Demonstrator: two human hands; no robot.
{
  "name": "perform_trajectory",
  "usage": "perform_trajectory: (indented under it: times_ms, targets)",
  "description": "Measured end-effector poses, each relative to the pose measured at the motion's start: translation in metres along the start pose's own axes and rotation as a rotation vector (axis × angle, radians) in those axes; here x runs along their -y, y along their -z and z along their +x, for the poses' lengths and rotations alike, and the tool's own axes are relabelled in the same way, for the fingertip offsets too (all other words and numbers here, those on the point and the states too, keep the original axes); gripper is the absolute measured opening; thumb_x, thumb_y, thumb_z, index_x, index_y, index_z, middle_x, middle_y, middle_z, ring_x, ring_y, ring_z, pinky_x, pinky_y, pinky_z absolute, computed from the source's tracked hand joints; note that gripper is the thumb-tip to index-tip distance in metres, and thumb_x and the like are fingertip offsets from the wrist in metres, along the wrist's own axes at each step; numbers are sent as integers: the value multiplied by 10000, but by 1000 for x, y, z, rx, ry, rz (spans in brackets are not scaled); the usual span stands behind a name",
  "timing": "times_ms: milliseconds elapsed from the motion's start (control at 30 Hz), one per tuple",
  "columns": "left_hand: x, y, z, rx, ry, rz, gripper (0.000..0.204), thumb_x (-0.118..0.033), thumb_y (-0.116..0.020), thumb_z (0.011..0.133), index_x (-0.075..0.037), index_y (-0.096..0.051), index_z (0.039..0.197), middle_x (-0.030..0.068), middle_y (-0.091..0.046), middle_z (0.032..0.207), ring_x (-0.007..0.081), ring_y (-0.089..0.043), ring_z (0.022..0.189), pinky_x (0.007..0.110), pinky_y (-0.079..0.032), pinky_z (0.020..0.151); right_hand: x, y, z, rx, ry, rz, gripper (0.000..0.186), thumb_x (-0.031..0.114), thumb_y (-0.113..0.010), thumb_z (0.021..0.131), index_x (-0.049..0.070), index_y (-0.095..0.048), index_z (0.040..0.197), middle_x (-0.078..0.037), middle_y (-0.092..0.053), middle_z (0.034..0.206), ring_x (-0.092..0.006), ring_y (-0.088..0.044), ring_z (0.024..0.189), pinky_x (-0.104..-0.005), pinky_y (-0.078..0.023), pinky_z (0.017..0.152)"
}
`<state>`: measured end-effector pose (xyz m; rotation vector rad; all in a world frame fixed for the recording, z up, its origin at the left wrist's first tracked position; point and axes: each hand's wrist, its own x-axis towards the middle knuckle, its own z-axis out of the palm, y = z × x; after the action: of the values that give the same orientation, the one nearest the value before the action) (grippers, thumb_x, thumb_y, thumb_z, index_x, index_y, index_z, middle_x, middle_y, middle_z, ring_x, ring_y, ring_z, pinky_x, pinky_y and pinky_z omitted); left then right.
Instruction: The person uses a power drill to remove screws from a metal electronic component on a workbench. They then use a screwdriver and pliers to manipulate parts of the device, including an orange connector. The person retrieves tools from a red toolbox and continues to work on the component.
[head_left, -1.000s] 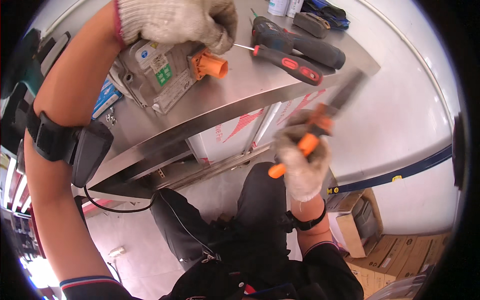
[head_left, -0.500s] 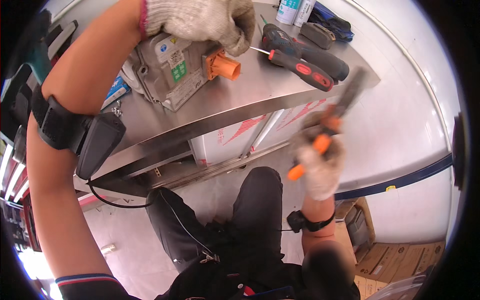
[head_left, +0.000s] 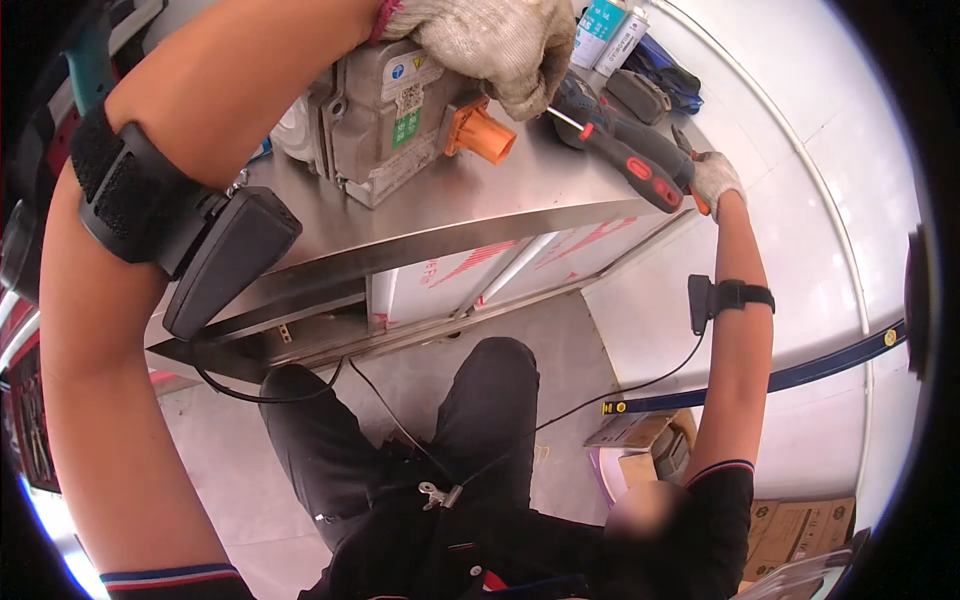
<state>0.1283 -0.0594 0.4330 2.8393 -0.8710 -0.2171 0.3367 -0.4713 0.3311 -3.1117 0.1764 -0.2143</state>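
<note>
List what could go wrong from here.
The screwdriver has its handle end near the front edge of the bench; a bump might knock it down. The orange-handled tool at the right hand is by the bench's right end and could slip off. The left hand is beside the screwdriver's shaft and might jostle it.

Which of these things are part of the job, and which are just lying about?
Probably part of the job:
metal housing with orange connector, at the left hand
red-and-black screwdriver, its shaft meeting that glove
orange-handled tool in the right hand

Apparently just lying about:
power drill
cans
blue spirit level
cardboard boxes
</note>
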Motion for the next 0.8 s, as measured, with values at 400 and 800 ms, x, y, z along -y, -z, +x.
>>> perform_trajectory:
  times_ms: [400,800]
  targets:
    - [12,3,10,22,-101,25,358,-255,-743,839,-43,-780,1124,161,-773,931,254,-715,835,377,-563,757,109,42,-212,149,739,1050,619,517,-513,1070,-33,-681,1299,-89,-691,848,-115,-609,649,-203,-446,492]
    - [26,-15,17,-331,48,826,246,-137,-594,896,41,-760,935,268,-729,871,426,-736,761,514,-604,667,136,49,-223,477,520,1267,446,341,-583,1069,-79,-720,1139,27,-462,539,-72,-361,413,-259,-294,404]
